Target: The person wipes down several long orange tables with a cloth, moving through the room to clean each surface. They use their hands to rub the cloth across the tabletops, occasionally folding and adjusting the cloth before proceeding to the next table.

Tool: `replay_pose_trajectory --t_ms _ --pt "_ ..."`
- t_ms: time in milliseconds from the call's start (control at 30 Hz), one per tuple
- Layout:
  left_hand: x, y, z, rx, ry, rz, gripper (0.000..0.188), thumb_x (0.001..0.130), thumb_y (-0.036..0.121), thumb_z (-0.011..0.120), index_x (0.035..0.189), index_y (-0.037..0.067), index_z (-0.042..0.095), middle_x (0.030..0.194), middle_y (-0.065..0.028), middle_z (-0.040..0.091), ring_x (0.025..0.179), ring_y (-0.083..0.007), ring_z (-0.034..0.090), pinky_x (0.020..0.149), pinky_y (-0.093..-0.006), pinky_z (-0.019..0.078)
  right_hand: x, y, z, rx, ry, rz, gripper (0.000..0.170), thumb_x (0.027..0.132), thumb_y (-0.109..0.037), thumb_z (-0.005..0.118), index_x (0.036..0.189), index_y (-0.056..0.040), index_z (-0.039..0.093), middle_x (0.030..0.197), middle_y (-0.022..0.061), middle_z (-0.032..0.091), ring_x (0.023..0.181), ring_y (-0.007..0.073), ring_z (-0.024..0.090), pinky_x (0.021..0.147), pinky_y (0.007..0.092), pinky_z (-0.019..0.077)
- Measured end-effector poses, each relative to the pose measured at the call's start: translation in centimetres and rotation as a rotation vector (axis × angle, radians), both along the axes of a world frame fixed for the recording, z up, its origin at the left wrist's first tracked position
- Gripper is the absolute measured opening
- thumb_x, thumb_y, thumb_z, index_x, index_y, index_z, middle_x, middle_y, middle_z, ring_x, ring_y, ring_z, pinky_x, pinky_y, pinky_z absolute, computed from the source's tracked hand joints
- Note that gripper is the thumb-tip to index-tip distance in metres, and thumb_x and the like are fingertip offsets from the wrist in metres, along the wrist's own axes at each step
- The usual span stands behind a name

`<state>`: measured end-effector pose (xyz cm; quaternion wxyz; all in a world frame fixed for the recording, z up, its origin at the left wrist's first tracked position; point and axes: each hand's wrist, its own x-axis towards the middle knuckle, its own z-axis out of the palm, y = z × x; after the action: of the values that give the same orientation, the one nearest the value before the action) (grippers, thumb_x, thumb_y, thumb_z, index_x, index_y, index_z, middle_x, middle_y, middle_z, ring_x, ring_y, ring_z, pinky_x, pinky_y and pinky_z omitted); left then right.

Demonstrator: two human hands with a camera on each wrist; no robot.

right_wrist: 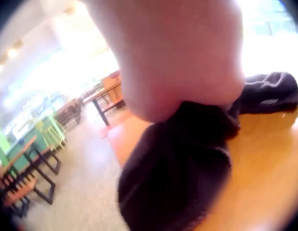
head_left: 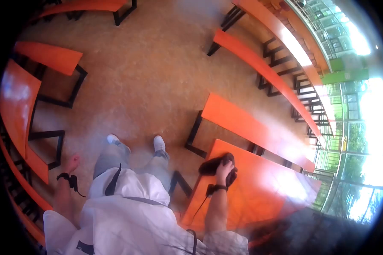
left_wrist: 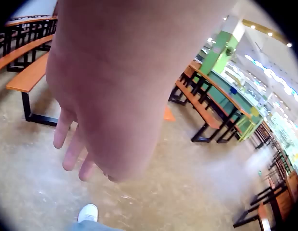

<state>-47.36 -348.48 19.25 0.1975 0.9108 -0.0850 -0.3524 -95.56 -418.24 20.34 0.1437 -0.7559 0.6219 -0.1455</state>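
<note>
My right hand grips a dark brown, soft-looking cloth near the corner of an orange table. In the right wrist view the cloth bunches under the palm, and one folded part sticks out on the far side, over the tabletop. The fingers of this hand are hidden behind the palm there. My left hand hangs by my side over the floor, away from the table. Seen from the left wrist, this hand has loosely bent fingers with nothing in them.
An orange bench runs along the table's far side. More benches and tables with black legs stand at the left, such as one bench, and at the upper right. Brown floor lies ahead of my white shoes. Bright windows line the right.
</note>
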Motion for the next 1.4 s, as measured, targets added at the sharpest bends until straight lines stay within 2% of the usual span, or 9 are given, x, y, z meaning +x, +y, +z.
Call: replay_pose_trajectory --t_ms 100,167,400,467,767,933,1100,1167,1400 --pt "3.2 10.0 -6.1 0.002 -0.104 0.099 0.02 0.094 0.016 0.056 0.112 0.007 0.059 0.086 -0.0069 0.065 0.077 -0.0163 0.062 0.072 -0.0322 0.0522 4.2 1.1 0.7 0.151 0.104 -0.336 0.033 0.09 -0.014 0.057 0.119 0.0007 0.054 0.122 0.0266 0.052 0.113 0.0406 0.051 0.097 0.0459 0.0428" --pt "5.1 14.1 -8.9 -0.139 -0.208 0.221 0.02 0.094 0.015 0.056 0.112 0.008 0.059 0.084 -0.0059 0.064 0.074 -0.0148 0.061 0.068 -0.0315 0.0519 6.8 5.2 0.4 -0.223 0.1 -0.061 0.037 0.09 -0.016 0.054 0.122 0.0008 0.054 0.116 0.0222 0.058 0.111 0.0381 0.055 0.093 0.0441 0.0463" --pt "1.3 12.7 1.8 -0.194 -0.047 0.487 0.023 0.09 0.014 0.054 0.11 0.01 0.064 0.098 -0.0159 0.068 0.089 -0.0276 0.065 0.079 -0.039 0.0523 15.6 17.3 -13.2 0.019 -0.266 0.282 0.039 0.086 -0.005 0.066 0.118 0.0089 0.048 0.117 0.0287 0.052 0.112 0.0458 0.05 0.099 0.0523 0.0413" --pt "-2.1 16.2 -3.4 -0.148 -0.029 0.473 0.026 0.09 0.016 0.054 0.113 0.01 0.064 0.101 -0.0176 0.07 0.093 -0.0308 0.066 0.085 -0.0409 0.0518 23.0 20.2 -12.1 0.308 -0.675 0.296 0.035 0.087 0.0 0.064 0.116 0.0098 0.048 0.115 0.0249 0.053 0.11 0.0394 0.053 0.099 0.0481 0.042" --pt "-13.1 22.4 -5.8 -0.022 0.169 0.877 0.03 0.09 0.024 0.052 0.114 0.011 0.065 0.109 -0.0184 0.069 0.106 -0.0346 0.064 0.094 -0.0414 0.0492 57.9 41.1 6.6 0.375 -0.428 1.185 0.027 0.096 -0.011 0.058 0.119 0.0003 0.047 0.124 0.0165 0.049 0.108 0.0246 0.05 0.091 0.0386 0.046" --pt "-14.6 25.4 -9.2 -0.072 0.17 1.148 0.032 0.091 0.026 0.05 0.114 0.008 0.064 0.106 -0.0183 0.069 0.102 -0.0351 0.065 0.09 -0.0423 0.0508 72.4 53.3 16.6 0.661 -0.8 1.507 0.037 0.072 0.012 0.057 0.106 -0.0027 0.053 0.101 0.016 0.049 0.098 0.0332 0.05 0.092 0.0426 0.0399" --pt "-1.9 30.3 0.5 -0.223 -0.117 1.265 0.032 0.093 0.023 0.05 0.118 0.007 0.062 0.102 -0.0174 0.069 0.094 -0.0332 0.066 0.083 -0.041 0.052 83.0 65.5 23.4 0.433 -0.923 1.684 0.038 0.07 0.016 0.06 0.101 -0.0047 0.055 0.1 0.0122 0.049 0.097 0.0278 0.05 0.089 0.0375 0.0398" --pt "3.0 32.5 4.3 -0.245 -0.196 1.308 0.03 0.094 0.022 0.05 0.118 0.007 0.061 0.099 -0.0152 0.069 0.089 -0.0299 0.066 0.081 -0.0391 0.0522 87.5 69.7 23.4 0.412 -0.852 1.786 0.028 0.089 0.001 0.06 0.115 -0.0017 0.05 0.111 0.0075 0.049 0.105 0.0198 0.048 0.095 0.0343 0.0412" --pt "8.7 37.4 8.3 -0.166 -0.132 1.441 0.028 0.095 0.021 0.05 0.115 0.007 0.063 0.092 -0.0142 0.068 0.082 -0.0275 0.065 0.075 -0.0381 0.0524 103.5 87.8 9.7 0.506 -0.48 1.996 0.027 0.088 0.001 0.06 0.114 0.0003 0.051 0.107 0.0192 0.05 0.102 0.036 0.052 0.094 0.0416 0.0408"
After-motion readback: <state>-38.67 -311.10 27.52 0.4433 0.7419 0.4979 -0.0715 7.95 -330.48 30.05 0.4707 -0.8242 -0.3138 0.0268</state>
